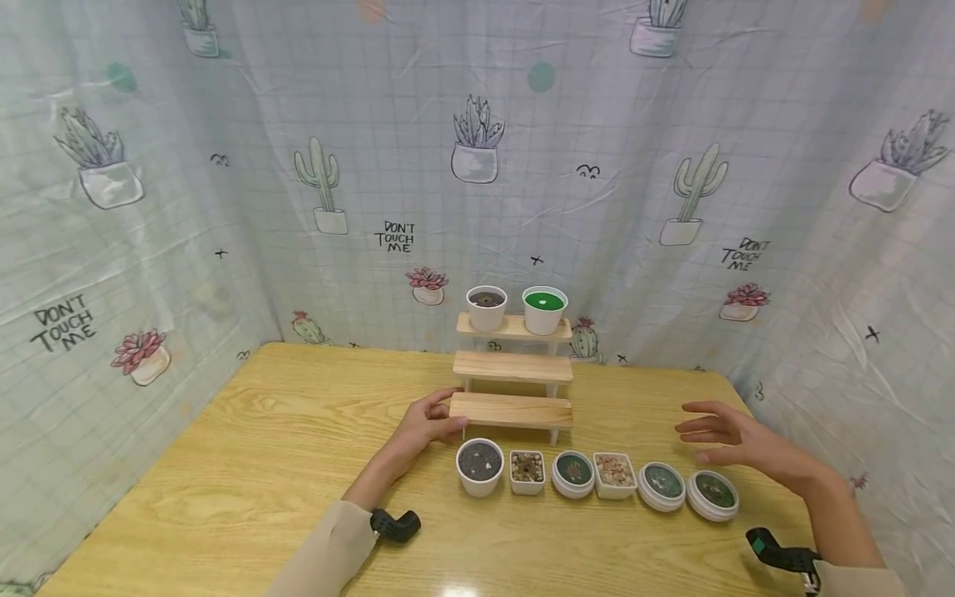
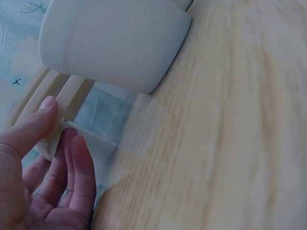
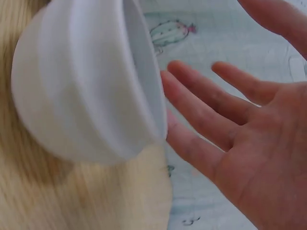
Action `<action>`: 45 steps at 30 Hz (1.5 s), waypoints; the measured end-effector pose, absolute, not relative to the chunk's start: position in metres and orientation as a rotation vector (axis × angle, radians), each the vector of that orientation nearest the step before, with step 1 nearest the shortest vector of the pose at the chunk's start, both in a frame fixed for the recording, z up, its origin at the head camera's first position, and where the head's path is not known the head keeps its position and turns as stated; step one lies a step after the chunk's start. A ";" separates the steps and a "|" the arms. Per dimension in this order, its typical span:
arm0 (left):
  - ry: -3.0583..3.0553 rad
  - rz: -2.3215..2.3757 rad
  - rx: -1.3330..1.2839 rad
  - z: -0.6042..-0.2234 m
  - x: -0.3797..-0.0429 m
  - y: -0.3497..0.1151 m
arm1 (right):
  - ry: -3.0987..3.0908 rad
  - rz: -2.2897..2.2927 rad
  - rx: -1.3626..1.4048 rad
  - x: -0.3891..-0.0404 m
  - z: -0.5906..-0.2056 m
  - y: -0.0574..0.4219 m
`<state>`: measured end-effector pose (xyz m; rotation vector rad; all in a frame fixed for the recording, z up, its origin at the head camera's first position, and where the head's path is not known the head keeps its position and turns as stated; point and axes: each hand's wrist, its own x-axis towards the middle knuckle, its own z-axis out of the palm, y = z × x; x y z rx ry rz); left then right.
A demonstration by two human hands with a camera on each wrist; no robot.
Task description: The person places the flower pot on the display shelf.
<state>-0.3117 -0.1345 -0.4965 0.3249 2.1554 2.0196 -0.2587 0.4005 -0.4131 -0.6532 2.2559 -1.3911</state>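
A three-step wooden plant stand point(image 1: 512, 410) stands near the back of the table. My left hand point(image 1: 425, 427) holds the left end of its lowest step, thumb on the front edge and fingers curled round the side; the left wrist view shows the thumb point(image 2: 36, 124) against the wood. On the top step sit a white pot with dark fill point(image 1: 487, 319) and a white pot with green fill point(image 1: 544, 319). My right hand point(image 1: 746, 439) hovers with fingers extended, holding nothing, behind the rightmost round white pot point(image 1: 712, 507).
Before the stand runs a row: a tall pot of dark soil point(image 1: 479, 485), a square pot with pebbles point(image 1: 527, 487), a round pot point(image 1: 573, 489), another square pot point(image 1: 615, 491) and a further round pot point(image 1: 661, 503). A cactus-print curtain point(image 1: 537, 149) hangs behind the table point(image 1: 246, 464).
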 end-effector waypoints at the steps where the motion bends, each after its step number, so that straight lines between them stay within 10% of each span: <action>1: 2.156 2.019 0.324 -0.497 -0.312 -0.135 | 2.231 -1.388 -0.650 -0.259 -0.415 0.404; 45: 2.149 2.020 0.336 -0.497 -0.313 -0.135 | 1.956 -1.243 -0.795 -0.262 -0.435 0.423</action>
